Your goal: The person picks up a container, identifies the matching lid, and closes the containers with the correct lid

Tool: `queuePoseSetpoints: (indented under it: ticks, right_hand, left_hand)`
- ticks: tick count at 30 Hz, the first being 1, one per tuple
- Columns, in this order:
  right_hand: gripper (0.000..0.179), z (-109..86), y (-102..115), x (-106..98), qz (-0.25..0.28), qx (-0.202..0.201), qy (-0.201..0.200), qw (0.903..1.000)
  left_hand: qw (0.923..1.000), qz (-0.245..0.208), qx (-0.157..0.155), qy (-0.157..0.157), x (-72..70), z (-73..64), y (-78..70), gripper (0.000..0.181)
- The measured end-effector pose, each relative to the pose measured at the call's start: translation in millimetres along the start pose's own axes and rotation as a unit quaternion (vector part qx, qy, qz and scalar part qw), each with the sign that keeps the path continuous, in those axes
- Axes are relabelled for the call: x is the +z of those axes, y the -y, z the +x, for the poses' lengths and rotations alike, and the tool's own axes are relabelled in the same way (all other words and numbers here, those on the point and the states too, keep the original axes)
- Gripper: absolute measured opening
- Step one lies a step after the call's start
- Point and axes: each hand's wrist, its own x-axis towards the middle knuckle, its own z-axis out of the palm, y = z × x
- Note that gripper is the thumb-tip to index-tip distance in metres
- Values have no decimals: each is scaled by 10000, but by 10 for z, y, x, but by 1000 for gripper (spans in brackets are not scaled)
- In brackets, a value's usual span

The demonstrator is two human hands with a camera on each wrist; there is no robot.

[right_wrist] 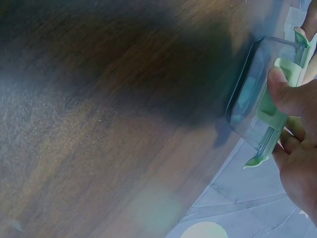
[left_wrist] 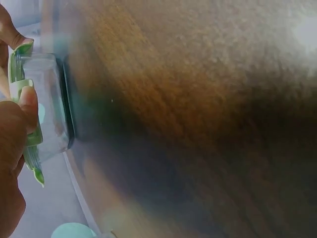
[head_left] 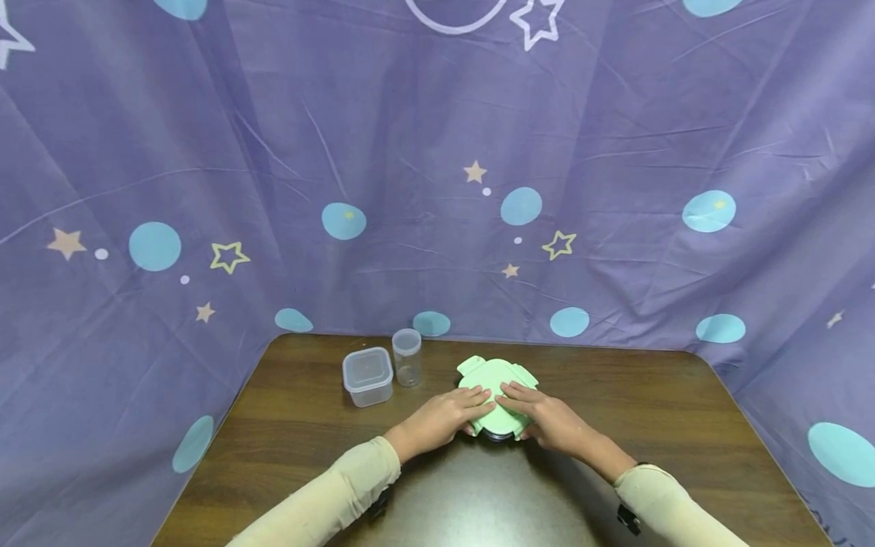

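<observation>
A clear glass food container [right_wrist: 250, 94] stands on the table under a light green lid [head_left: 491, 378] with locking flaps. My left hand [head_left: 447, 414] lies over the lid's left side, fingers on top. In the left wrist view its thumb presses a side flap [left_wrist: 33, 138]. Opposite it, my right hand [head_left: 554, 422] holds the right side, fingers spread over the lid. The right wrist view has that thumb on another side flap [right_wrist: 268, 110], which hangs down along the glass wall. Other flaps stick outward from the lid's edge.
Left of the hands, a square clear plastic container [head_left: 369, 377] with a lid and a tall clear jar [head_left: 408, 361] stand side by side. The wooden table [head_left: 629, 403] ends at the back against a purple curtain [head_left: 424, 152] with stars and dots.
</observation>
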Motion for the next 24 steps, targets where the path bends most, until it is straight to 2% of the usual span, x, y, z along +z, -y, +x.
queuePoseSetpoints:
  ticks: [6,13,24]
  right_hand:
    - [78,1,3,10,-63,-22,-86,9999]
    - [78,-7,14,31,-46,54,-101,9999]
    - [78,-9,19,40,-161,21,-136,9998]
  left_hand:
    - [9999,53,42,-136,3,-7,2,58]
    - [9994,-208,-140,-256,-16,10,-13,57]
    - [9987,-238,-198,-412,27,0,-13,55]
